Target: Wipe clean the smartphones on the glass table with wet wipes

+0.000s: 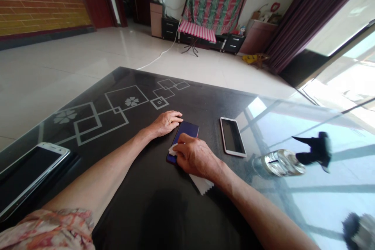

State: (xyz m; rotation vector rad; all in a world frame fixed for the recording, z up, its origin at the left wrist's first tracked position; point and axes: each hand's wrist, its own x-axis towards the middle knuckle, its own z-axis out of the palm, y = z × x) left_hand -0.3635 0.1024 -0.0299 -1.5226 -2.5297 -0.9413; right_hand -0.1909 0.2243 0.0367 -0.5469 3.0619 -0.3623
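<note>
A dark phone with a blue-purple face [190, 128] lies flat on the black glossy table. My left hand [167, 123] rests at its far left edge, fingers stretched out with the tips at or beside the phone; contact is hard to tell. A pale grey cloth with a zigzag edge [202, 184] is pinched in my right hand [195, 156], which presses it on the near part of the phone. Part of the cloth hangs out below that hand onto the table. My right hand hides much of the phone's lower half.
A white-framed phone [233, 137] lies right of my hands. Beyond it a clear spray bottle with a black trigger head [278, 163] lies on its side. A large silver-edged phone [35, 172] is at left. Crumpled dark and grey cloth [360, 231] sits at lower right.
</note>
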